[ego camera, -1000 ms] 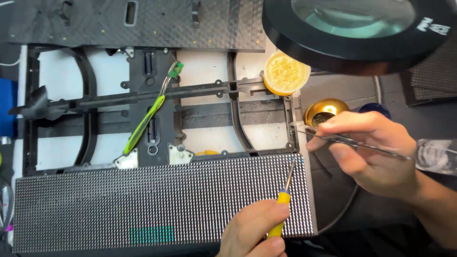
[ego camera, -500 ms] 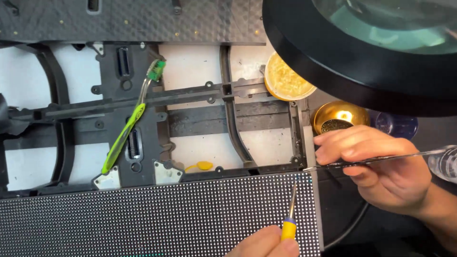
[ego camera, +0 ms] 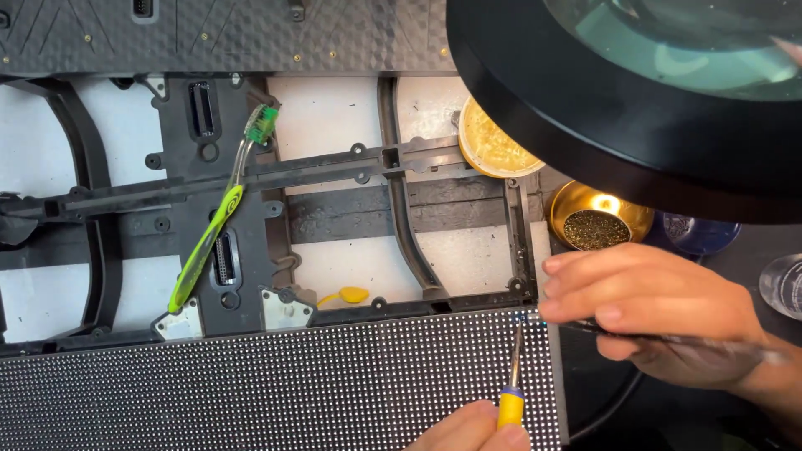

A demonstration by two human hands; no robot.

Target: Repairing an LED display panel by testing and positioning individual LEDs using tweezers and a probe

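**Mia:** What are the hands doing?

**Ben:** They work on the top right corner of the dotted panel (ego camera: pixel 276 388). It lies at the bottom of the picture, against the black frame (ego camera: pixel 334 179). The left hand (ego camera: pixel 472 428) is closed on a little screwdriver (ego camera: pixel 512 392) with a yellow handle. Its tip touches that corner.

**Mia:** And the other one?

**Ben:** The right hand (ego camera: pixel 647 305) is curled around a thin metal tool (ego camera: pixel 668 338). Its point is hidden under the fingers, so I cannot tell what it touches.

**Mia:** How do you do this well?

**Ben:** I think you go slow. Keep both tips tiny and steady, and press softly, so the dots do not get scratched. Look through the big round magnifier (ego camera: pixel 635 92) if you can.

**Mia:** What else is there?

**Ben:** A green toothbrush (ego camera: pixel 213 225) lies on the frame. A gold bowl (ego camera: pixel 597 221) sits just past the right hand.

**Mia:** Did anything change?

**Ben:** Yes. A second ago the right hand was higher, by the gold bowl. Now it is down at the panel's corner, and the view is closer.
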